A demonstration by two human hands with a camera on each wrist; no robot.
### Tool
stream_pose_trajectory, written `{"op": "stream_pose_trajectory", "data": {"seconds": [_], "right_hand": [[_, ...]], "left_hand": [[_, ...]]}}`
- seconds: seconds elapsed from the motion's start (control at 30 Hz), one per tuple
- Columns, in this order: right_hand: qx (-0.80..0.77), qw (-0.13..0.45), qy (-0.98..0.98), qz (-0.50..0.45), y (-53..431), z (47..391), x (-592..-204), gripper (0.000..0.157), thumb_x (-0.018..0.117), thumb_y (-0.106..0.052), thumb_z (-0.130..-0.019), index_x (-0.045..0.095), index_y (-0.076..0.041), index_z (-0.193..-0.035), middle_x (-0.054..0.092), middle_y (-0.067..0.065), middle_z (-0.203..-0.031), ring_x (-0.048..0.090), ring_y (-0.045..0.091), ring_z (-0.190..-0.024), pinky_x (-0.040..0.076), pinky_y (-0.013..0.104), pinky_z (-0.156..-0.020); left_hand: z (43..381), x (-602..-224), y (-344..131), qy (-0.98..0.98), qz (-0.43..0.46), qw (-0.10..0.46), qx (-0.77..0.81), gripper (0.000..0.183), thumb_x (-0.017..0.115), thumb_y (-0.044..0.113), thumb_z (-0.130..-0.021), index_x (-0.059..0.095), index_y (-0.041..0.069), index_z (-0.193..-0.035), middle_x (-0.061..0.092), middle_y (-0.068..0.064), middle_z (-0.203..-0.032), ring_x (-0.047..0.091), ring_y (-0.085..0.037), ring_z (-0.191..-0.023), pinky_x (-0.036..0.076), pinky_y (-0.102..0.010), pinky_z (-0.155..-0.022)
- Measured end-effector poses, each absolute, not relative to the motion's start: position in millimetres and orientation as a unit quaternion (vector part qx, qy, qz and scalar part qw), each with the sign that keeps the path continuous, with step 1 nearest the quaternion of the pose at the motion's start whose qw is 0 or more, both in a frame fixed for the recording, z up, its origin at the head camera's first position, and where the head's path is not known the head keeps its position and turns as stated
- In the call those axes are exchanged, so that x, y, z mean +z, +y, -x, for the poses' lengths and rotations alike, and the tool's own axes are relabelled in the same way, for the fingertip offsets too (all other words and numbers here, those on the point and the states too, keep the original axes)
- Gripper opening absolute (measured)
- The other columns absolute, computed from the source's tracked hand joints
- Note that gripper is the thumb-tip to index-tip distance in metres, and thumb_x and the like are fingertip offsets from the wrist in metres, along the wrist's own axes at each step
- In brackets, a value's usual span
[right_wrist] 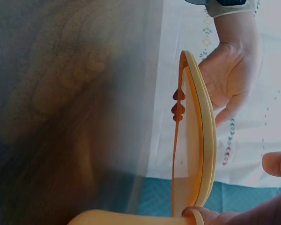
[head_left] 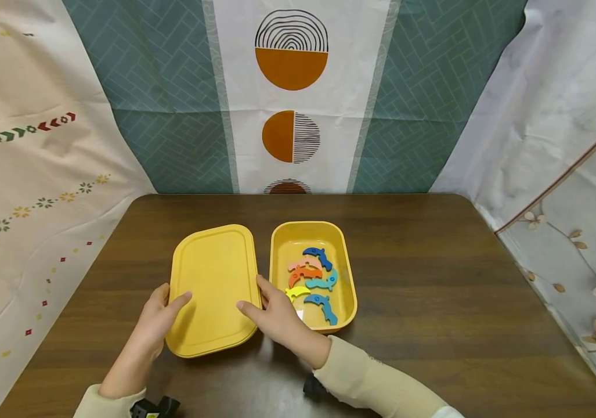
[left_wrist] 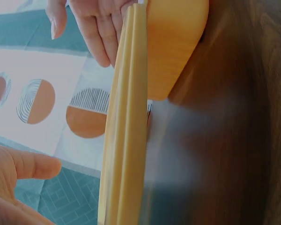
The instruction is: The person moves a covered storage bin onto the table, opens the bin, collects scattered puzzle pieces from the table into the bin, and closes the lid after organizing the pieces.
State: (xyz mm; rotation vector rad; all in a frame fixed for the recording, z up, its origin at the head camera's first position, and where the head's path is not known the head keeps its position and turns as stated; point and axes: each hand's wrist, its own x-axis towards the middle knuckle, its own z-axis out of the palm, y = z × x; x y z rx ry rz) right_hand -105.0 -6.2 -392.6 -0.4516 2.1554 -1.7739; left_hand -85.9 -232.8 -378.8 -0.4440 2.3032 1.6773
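Observation:
A yellow rectangular lid (head_left: 213, 290) with rounded corners is held above the table, between my two hands. My left hand (head_left: 155, 318) grips its left edge, with fingertips beneath it and the thumb spread over the top; the right wrist view shows those fingertips (right_wrist: 178, 105) under the lid. My right hand (head_left: 279, 315) holds the right edge, its thumb also out over the top face. Just right of the lid, a yellow box (head_left: 349, 273) stands uncovered on the table. Several small flat curved pieces lie inside, including a dark blue piece (head_left: 320, 258) and a yellow piece (head_left: 298, 292).
Beneath everything is a dark wooden table (head_left: 433, 302), with rounded far corners. Patterned cloth (head_left: 172, 116) hangs behind it and along both sides. Black devices (head_left: 154, 407) are strapped at the wrists.

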Motion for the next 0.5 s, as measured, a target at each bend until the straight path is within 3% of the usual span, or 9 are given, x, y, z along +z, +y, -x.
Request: {"op": "stream_pose_trajectory", "data": {"seconds": [0.17,0.37,0.5], "right_hand": [[-0.648,0.165,0.727,0.156,0,108,-392,0.061,0.060,-0.016,-0.094,0.033,0.001,-0.146,0.046,0.019,-0.142,0.048,0.028,-0.128,0.046,0.037,-0.097],[-0.636,0.167,0.741,0.138,9,111,-388,0.065,0.061,-0.018,-0.093,0.031,0.004,-0.146,0.039,0.020,-0.147,0.042,0.029,-0.133,0.042,0.042,-0.102],[-0.639,0.167,0.738,0.143,16,113,-388,0.062,0.060,-0.018,-0.094,0.032,0.003,-0.146,0.041,0.020,-0.145,0.043,0.029,-0.132,0.042,0.041,-0.101]], "left_hand": [[86,-377,-228,0.798,0.144,0.137,0.569,0.079,0.040,0.020,-0.103,-0.020,-0.012,-0.142,-0.018,-0.032,-0.151,-0.005,-0.045,-0.142,0.011,-0.054,-0.114],[86,-376,-219,0.799,0.115,0.143,0.572,0.077,0.040,0.018,-0.103,-0.017,-0.014,-0.143,-0.005,-0.035,-0.152,0.015,-0.045,-0.139,0.024,-0.055,-0.111],[87,-373,-214,0.802,0.104,0.143,0.570,0.077,0.041,0.018,-0.102,-0.016,-0.013,-0.144,-0.002,-0.035,-0.152,0.019,-0.044,-0.137,0.028,-0.054,-0.108]]}}
